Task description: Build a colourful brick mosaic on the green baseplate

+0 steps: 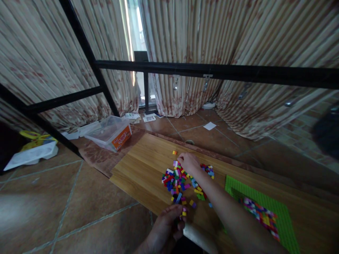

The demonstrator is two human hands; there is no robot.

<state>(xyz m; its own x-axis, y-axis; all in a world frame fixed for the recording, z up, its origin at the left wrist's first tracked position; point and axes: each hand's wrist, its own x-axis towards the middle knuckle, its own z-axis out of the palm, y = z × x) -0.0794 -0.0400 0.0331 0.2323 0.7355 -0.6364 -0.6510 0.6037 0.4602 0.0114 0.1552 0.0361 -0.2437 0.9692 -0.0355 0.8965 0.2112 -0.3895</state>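
My left hand (167, 225) is closed at the near edge of the wooden board (140, 165), pinching small toy building bricks (184, 213), one yellow and one pinkish. Farther out, my right hand (190, 163) reaches down over the far side of a loose pile of coloured bricks (176, 180). Its fingers are drawn together; whatever they grip is hidden. A lone yellow-orange brick (174, 152) lies just beyond those fingertips. To the right, a green baseplate (284, 216) carries a block of multicoloured bricks (261, 213), partly covered by my right forearm.
A clear plastic box (102, 135) with an orange label stands on a patterned mat left of the board. Black metal rails (169, 67) run across in front of striped curtains (185, 31). Papers (210, 126) lie on the tiled floor. A white tray (31, 155) sits far left.
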